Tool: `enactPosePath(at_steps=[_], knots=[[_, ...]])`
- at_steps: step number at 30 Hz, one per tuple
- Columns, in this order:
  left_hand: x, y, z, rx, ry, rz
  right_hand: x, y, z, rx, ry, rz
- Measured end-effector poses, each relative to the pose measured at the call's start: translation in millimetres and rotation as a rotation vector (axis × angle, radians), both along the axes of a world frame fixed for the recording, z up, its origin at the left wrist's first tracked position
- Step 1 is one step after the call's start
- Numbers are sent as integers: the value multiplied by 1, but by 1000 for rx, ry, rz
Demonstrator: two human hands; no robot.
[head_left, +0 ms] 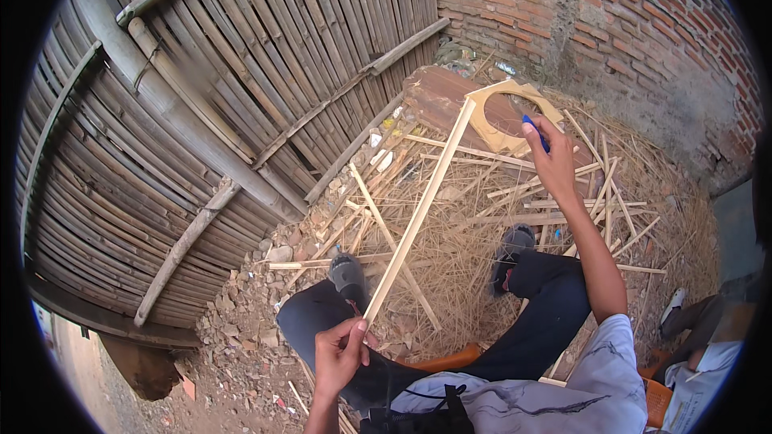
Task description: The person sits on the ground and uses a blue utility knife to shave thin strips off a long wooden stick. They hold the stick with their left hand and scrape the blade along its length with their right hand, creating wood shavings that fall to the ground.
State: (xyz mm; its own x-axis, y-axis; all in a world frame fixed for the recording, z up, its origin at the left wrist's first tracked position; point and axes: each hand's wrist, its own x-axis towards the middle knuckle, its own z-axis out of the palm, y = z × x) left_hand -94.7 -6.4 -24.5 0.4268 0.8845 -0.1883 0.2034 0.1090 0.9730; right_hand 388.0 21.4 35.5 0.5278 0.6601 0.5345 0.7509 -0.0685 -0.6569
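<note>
**Between your two hands: one long bamboo strip, held at the near end**

At the near end, your left hand (338, 354) has its fingers closed around the bamboo strip (418, 209), pinching it just above your knee. Your right hand (553, 157) is raised well ahead of you, fingers wrapped together around a small blue tool (535, 133); what kind of tool it is cannot be told at this size. That hand sits to the right of the strip's far end, near but not touching it.

From your left grip the strip runs up and away, slanting rightward, to end beside the pale wooden frame with a round cutout (508, 112), which lies on a brown board (438, 96). The strip looks already split and trimmed clean along its length. Other thin strips (595, 193) lie scattered over the straw around your feet, so, judging by them, a number are cut; how many remain cannot be told.

You sit with legs stretched out, shoes (347, 275) on rubble, a bamboo fence (201, 112) to your left and a brick wall (611, 24) ahead.
</note>
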Motion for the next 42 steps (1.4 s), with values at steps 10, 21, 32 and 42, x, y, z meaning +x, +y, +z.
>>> enactPosePath(at_steps=[10,21,32,42], knots=[[46,20,11,20,-149,17,-77,-17,18,-153,21,364],[48,23,21,1,-196,25,-71,-20,-9,-451,-291,367],[78,17,25,104,-181,6,-146,-38,-6,46,-339,567],[95,10,30,289,-66,65,-152,-42,-4,67,-404,531]])
